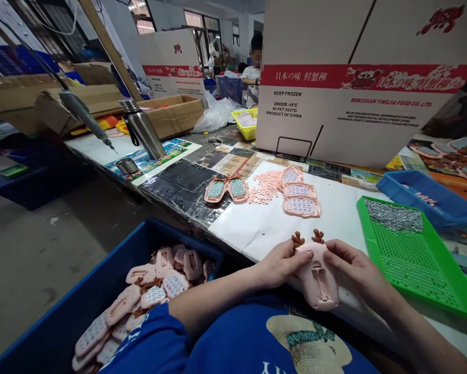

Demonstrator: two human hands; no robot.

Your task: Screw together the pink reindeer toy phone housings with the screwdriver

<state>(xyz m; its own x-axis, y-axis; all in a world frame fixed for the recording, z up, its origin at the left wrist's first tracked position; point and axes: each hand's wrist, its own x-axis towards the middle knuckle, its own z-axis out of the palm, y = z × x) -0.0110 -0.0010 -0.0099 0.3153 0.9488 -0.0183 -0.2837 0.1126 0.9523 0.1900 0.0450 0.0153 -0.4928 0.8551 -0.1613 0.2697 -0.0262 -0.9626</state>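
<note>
A pink toy phone (318,278) with brown antlers is held upright between my two hands, its back with the open battery slot facing me. My left hand (282,264) grips its upper left edge, thumb on the back. On the upper right edge, my right hand (350,262) pinches it the same way. Beyond it on white paper lie opened toy phone halves with keypads (301,200) and a heap of small pink pieces (265,186). Two more halves with green circuit boards (226,189) rest to the left of that heap.
A blue bin (147,228) of assembled pink toy phones stands at my left. To the right are a green tray (412,265) of screws and a blue tray (431,200). An electric screwdriver (85,117) hangs near a steel flask (143,130). A large carton (327,119) stands behind; a person is farther back.
</note>
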